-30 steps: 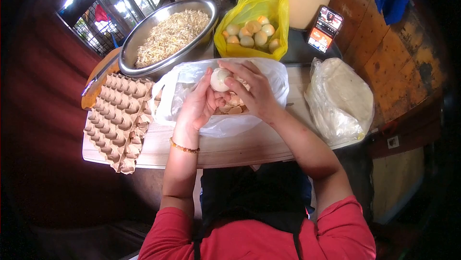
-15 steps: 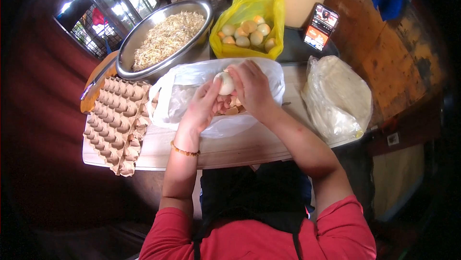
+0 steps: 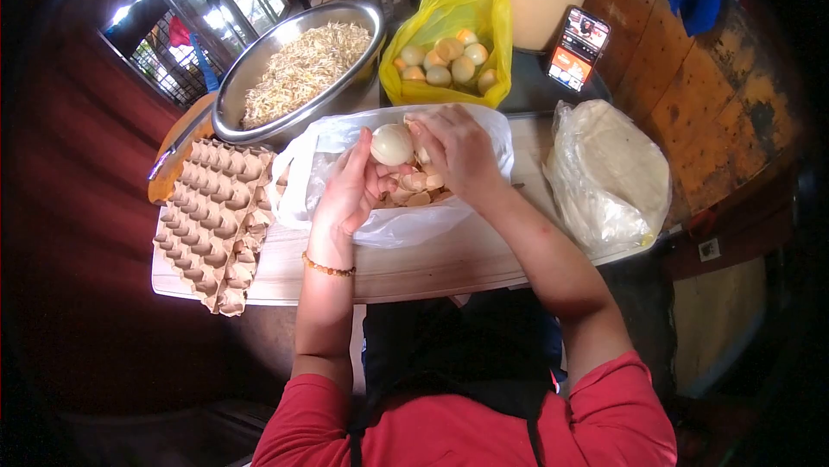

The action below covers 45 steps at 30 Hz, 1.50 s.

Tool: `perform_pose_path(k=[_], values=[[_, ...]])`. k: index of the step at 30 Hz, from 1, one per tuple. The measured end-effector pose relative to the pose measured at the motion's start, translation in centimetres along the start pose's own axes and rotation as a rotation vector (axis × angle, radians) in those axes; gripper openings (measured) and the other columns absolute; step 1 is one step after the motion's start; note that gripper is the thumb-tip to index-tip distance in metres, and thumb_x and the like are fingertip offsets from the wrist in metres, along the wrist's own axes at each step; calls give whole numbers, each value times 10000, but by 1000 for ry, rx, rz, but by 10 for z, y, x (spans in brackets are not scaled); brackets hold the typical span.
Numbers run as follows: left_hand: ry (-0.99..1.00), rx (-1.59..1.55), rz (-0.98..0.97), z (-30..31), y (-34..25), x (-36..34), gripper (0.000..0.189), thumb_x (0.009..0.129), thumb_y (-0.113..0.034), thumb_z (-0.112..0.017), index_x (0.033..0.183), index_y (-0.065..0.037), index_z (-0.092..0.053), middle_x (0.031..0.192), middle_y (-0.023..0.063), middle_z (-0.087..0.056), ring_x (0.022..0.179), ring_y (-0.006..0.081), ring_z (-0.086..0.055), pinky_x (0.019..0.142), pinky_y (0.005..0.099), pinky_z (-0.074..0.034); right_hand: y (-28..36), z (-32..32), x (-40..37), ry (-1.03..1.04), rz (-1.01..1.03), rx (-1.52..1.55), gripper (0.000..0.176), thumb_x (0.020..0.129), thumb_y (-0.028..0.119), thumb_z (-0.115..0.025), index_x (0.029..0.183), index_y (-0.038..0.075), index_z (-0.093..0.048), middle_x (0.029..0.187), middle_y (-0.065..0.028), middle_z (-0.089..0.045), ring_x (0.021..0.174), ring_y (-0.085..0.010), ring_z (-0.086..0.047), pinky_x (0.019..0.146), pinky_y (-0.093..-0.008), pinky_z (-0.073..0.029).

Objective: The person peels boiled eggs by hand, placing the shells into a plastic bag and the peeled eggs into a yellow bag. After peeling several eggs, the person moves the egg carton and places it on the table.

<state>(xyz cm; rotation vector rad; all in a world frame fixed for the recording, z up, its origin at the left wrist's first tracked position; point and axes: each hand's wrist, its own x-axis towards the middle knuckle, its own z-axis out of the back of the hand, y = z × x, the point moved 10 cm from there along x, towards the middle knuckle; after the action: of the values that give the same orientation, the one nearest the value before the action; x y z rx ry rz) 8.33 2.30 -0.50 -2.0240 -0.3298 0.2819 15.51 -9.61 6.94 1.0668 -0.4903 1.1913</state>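
Note:
A smooth, pale peeled egg rests in my left hand, with the thumb up along its left side and the fingers beneath. Close against the egg's right side, my right hand has its fingers bent together; a pale bit of eggshell shows under them. Both hands are over an opened white plastic bag. Inside the bag, broken brown eggshells lie in a heap below the egg. The right fingertips are partly hidden by the hand itself.
Behind the bag stand a metal bowl of sprouts and a yellow bag holding several eggs. Egg cartons lie left, a filled clear plastic bag right. A phone leans against a lidded tan bucket.
The egg has shifted slightly left and sits lower in my left hand, whose fingers have loosened. My right fingers have come a little away from its top, and more shells show below.

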Motion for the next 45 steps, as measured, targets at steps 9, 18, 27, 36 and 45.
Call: perform_pose_path(k=[9, 18, 27, 36, 45], values=[[1, 48, 8, -8, 1, -2, 444, 995, -403, -438, 1103, 16, -537, 898, 100, -645, 734, 158, -658, 552, 221, -500, 16, -3, -2, 29, -4, 290, 232, 900, 77, -528, 1103, 7, -616, 951, -168, -622, 904, -348, -583, 810, -395, -461], [52, 157, -9, -11, 5, -1, 399, 993, -375, -462, 1084, 5, -543, 891, 90, -642, 702, 129, -646, 537, 206, -493, 10, -8, -8, -17, -39, 71, 114, 888, 135, -563, 928, 29, -552, 897, -164, -610, 841, -369, -603, 734, -450, -496], [21, 178, -61, -13, -4, -4, 422, 994, -365, -461, 1160, 19, -518, 997, 115, -651, 816, 168, -680, 557, 223, -510, 3, -2, -3, -34, -97, 27, 132, 924, 157, -531, 939, 28, -554, 862, -154, -618, 810, -346, -610, 702, -426, -498], [52, -74, -83, 15, -5, 8, 430, 988, -396, -461, 1166, -12, -539, 1071, 91, -645, 978, 166, -634, 747, 256, -508, 3, -4, -1, 47, 9, -41, 205, 909, 191, -566, 984, 9, -620, 877, -143, -628, 841, -330, -608, 752, -419, -491], [-1, 87, -170, -15, -8, 1, 344, 940, -143, -577, 1233, 17, -494, 1090, 103, -624, 987, 187, -636, 756, 264, -542, -8, -10, -7, -37, -211, 315, 345, 941, 252, -529, 1140, -27, -576, 988, -232, -598, 921, -385, -602, 810, -436, -476]])
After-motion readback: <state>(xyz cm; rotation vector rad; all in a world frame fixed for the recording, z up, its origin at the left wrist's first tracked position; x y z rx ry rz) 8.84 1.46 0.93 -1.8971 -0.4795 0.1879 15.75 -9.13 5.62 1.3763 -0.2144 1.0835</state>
